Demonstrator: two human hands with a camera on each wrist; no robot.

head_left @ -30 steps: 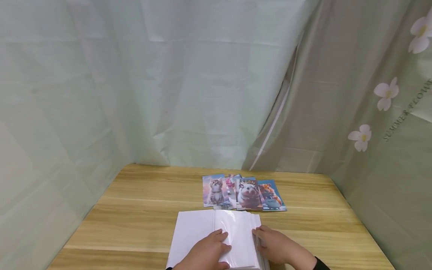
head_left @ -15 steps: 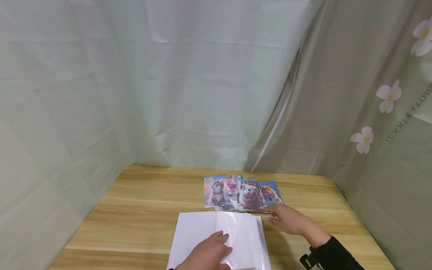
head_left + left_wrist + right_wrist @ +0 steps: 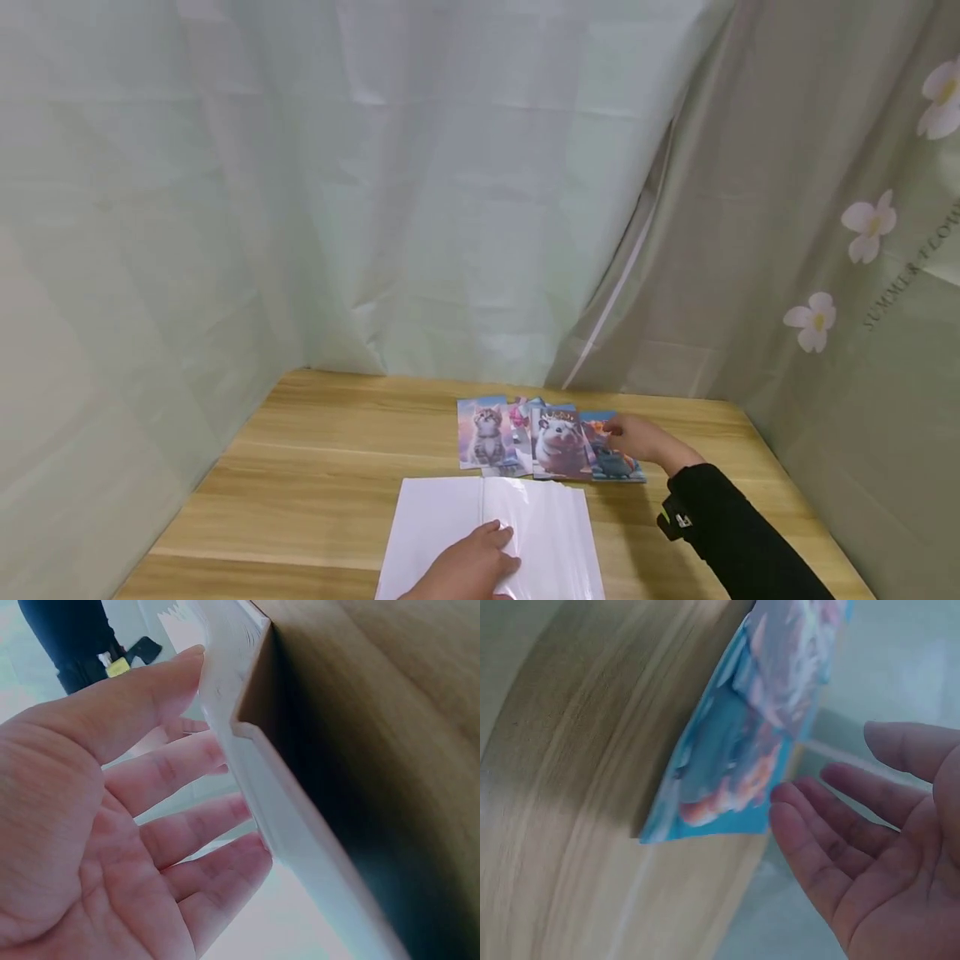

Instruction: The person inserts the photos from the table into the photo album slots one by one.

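Note:
A white photo album lies open at the table's front, with clear plastic sleeves on its right side. My left hand rests on it near the spine, fingers extended; in the left wrist view its fingertips touch the album's pages. My right hand is over the rightmost picture card, partly covering the orange hamster printed on it. In the right wrist view the fingers are spread and slightly bent, with nothing between them, fingertips right by the card's edge.
Left of that card overlap a crowned hamster card, a partly covered pinkish card and a kitten card. They lie on a wooden table behind the album. Pale curtains enclose the back and sides.
My right hand has left the album's right page edge and moved forward and right to the rightmost card. My left hand has stayed on the album.

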